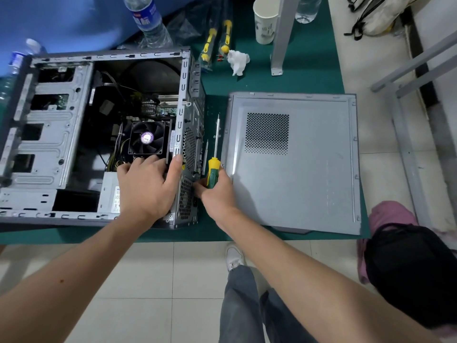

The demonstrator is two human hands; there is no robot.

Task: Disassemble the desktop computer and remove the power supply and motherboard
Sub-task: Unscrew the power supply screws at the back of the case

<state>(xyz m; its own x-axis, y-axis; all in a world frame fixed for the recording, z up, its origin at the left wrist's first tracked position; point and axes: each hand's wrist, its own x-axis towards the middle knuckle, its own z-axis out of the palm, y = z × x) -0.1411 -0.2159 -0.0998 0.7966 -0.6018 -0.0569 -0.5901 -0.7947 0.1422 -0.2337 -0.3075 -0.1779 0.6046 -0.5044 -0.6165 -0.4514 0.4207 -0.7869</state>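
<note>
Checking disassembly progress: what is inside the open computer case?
Inside the computer case: a black cooler fan on the motherboard, cables, and the power supply, partly covered by the left hand. Screws cannot be seen.

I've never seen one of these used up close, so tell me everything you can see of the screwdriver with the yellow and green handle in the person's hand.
The yellow and green handled screwdriver has a chunky plastic-looking grip, yellow at the top and green lower down, and a long thin silvery metal shaft that points away from the person. The right hand grips the green part of the handle, next to the rear panel of the open grey metal computer case. The shaft runs above the green table mat, between the case and the flat grey metal side panel.
</note>
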